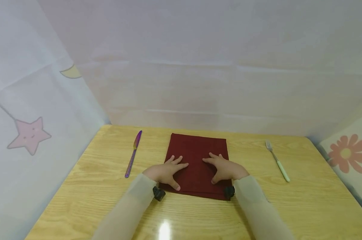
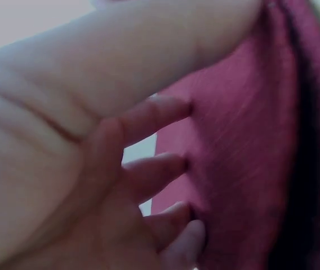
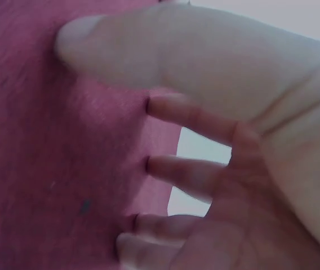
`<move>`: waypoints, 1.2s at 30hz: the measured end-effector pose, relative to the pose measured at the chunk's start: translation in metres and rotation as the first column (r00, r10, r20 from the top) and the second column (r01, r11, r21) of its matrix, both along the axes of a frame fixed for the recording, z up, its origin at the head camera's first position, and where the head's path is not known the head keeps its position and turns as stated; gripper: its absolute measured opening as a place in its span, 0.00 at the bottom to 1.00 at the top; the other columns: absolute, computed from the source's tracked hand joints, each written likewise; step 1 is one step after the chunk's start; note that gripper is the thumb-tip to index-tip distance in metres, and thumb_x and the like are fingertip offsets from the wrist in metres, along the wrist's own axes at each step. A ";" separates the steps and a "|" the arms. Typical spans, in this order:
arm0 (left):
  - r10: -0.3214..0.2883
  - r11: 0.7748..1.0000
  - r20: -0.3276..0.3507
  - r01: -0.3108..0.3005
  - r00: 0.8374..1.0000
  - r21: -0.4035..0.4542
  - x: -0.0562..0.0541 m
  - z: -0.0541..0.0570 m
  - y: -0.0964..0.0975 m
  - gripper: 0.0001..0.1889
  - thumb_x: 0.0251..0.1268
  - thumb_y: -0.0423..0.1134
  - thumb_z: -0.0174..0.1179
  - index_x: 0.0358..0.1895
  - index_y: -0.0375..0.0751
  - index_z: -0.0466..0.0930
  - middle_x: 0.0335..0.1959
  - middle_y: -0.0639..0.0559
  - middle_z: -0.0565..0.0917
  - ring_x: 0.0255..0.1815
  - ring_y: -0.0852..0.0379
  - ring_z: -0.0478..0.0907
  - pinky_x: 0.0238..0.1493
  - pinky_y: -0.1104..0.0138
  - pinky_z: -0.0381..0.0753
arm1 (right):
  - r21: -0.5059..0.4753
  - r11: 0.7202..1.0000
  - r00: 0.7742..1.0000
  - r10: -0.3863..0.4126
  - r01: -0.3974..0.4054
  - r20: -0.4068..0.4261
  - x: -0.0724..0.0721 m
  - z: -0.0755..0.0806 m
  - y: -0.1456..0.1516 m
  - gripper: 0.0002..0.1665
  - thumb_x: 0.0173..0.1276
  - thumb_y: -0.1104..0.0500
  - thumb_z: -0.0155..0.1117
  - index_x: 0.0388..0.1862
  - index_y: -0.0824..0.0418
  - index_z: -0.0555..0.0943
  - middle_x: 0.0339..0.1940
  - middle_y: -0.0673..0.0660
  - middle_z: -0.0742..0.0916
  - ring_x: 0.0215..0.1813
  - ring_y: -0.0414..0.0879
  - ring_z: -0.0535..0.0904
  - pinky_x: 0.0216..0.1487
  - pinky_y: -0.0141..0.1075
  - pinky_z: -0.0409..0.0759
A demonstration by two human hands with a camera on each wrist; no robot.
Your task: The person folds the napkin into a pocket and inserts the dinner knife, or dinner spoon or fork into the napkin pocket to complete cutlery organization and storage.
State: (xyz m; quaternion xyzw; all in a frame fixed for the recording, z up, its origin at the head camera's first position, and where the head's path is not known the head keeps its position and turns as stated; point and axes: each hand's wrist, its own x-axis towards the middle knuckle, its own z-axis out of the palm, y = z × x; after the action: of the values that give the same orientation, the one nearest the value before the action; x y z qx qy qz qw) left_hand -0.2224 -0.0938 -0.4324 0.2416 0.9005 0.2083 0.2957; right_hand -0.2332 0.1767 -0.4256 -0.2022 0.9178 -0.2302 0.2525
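Observation:
A dark red cloth (image 1: pixel 196 150), folded into a rough square, lies flat at the middle of the wooden table. My left hand (image 1: pixel 167 171) rests on its left side with the fingers spread and the fingertips on the fabric. On the right side, my right hand (image 1: pixel 226 167) touches the cloth with spread fingers and thumb. Both wrist views show fingertips meeting the red fabric (image 2: pixel 233 146), and neither hand pinches it. Along the near edge, the layers of the fold show slightly offset.
Left of the cloth lies a knife (image 1: pixel 133 155) with a purple, iridescent finish. A fork (image 1: pixel 277 161) with a pale green handle lies to the right. Pale fabric walls (image 1: pixel 184 83) with printed shapes stand behind and beside the wooden table (image 1: pixel 87 186).

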 end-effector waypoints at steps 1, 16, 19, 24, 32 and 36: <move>-0.005 1.000 0.002 0.005 1.000 0.006 -0.001 0.000 -0.001 0.47 0.61 0.43 0.74 0.81 0.52 0.56 0.84 0.47 0.42 0.83 0.41 0.31 0.75 0.39 0.54 | -0.003 1.000 1.000 -0.004 0.004 0.001 0.000 0.000 0.000 0.52 0.55 0.66 0.79 0.78 0.57 0.67 0.83 0.67 0.54 0.79 0.75 0.41 0.67 0.65 0.68; 0.046 0.974 -0.019 -0.041 0.999 0.222 0.002 0.006 -0.003 0.34 0.72 0.49 0.64 0.77 0.46 0.65 0.77 0.46 0.64 0.80 0.42 0.54 0.75 0.45 0.58 | -0.173 0.982 0.994 -0.092 0.082 -0.052 0.008 -0.015 0.003 0.40 0.66 0.60 0.72 0.76 0.62 0.69 0.80 0.68 0.61 0.80 0.71 0.45 0.73 0.65 0.57; 0.046 0.936 -0.061 -0.022 0.997 0.352 0.006 0.011 0.007 0.27 0.75 0.45 0.61 0.73 0.43 0.70 0.72 0.47 0.73 0.74 0.47 0.67 0.71 0.48 0.67 | -0.247 0.967 0.994 -0.079 0.059 -0.071 0.007 -0.006 0.015 0.37 0.71 0.56 0.67 0.76 0.65 0.68 0.77 0.69 0.66 0.77 0.70 0.58 0.72 0.62 0.62; 0.070 0.908 -0.151 0.000 0.986 0.420 0.013 0.016 0.028 0.20 0.76 0.40 0.59 0.66 0.41 0.76 0.61 0.47 0.81 0.61 0.50 0.79 0.63 0.53 0.76 | -0.309 0.946 0.992 -0.118 0.099 -0.044 0.007 0.015 0.038 0.37 0.75 0.51 0.62 0.76 0.66 0.65 0.75 0.69 0.69 0.68 0.70 0.72 0.64 0.59 0.74; -0.011 0.945 -0.157 0.062 0.988 0.323 0.026 0.014 0.051 0.18 0.74 0.42 0.62 0.63 0.44 0.79 0.54 0.51 0.84 0.54 0.58 0.81 0.57 0.64 0.79 | -0.229 0.915 0.943 -0.322 0.333 0.086 0.008 0.019 0.060 0.32 0.77 0.54 0.58 0.72 0.74 0.68 0.60 0.71 0.80 0.46 0.56 0.83 0.50 0.49 0.83; -0.060 0.963 -0.147 0.096 0.987 0.253 0.031 0.010 0.057 0.17 0.71 0.41 0.65 0.60 0.44 0.81 0.53 0.51 0.84 0.51 0.58 0.81 0.54 0.67 0.79 | -0.206 0.904 0.925 -0.352 0.375 0.140 0.006 0.014 0.063 0.29 0.78 0.56 0.57 0.67 0.77 0.71 0.45 0.65 0.84 0.30 0.48 0.78 0.40 0.43 0.81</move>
State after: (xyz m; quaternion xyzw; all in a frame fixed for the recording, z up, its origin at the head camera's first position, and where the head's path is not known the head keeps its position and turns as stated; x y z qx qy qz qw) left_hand -0.1912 -0.0370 -0.4225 0.3272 0.8737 0.2950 0.2065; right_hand -0.2272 0.2393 -0.4116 -0.0435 0.8930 -0.3871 0.2253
